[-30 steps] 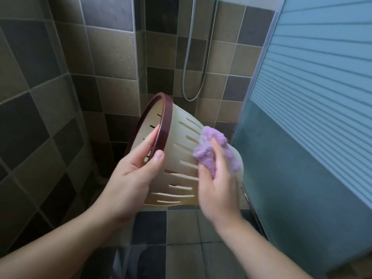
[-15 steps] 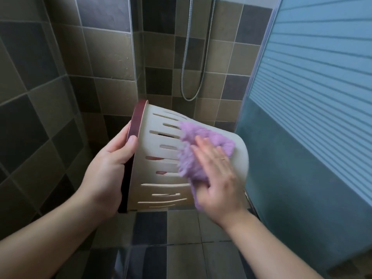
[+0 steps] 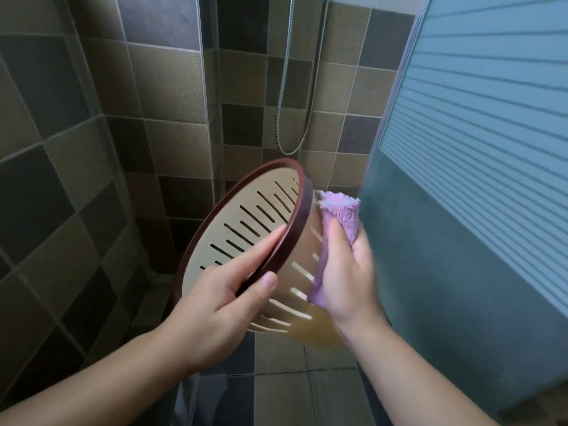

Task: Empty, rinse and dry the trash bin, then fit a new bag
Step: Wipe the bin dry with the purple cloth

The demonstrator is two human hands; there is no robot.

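Inside a tiled shower corner, with the frosted striped shower door (image 3: 479,149) filling the right side and the metal shower hose (image 3: 302,87) hanging in a loop on the far wall. Location presumably chosen so drips fall on the wet-area floor tiles (image 3: 276,401).

Slotted trash bin (image 3: 246,222): cream plastic with a dark red rim band, held in mid-air at centre, clear of the floor. It is tipped on its side with the mouth turned left and toward the camera, so the inside is visible and looks empty. Tilt likely exposes the outer right wall for wiping while any remaining water runs toward the slots.

Left hand (image 3: 215,305): grips the near rim, thumb on the outside of the red band, fingers laid across the inner face. Judged as the steadying hand; a rim pinch lets the bin be rotated between strokes.

Right hand (image 3: 347,272): fingers curled round a bunched purple cloth (image 3: 338,216), pressing it against the bin's outer wall just right of the rim. The bunched shape gives a thick pad for soaking up water.

Step in hand: drying, outer surface. No bag is in view; fitting one is not yet done.
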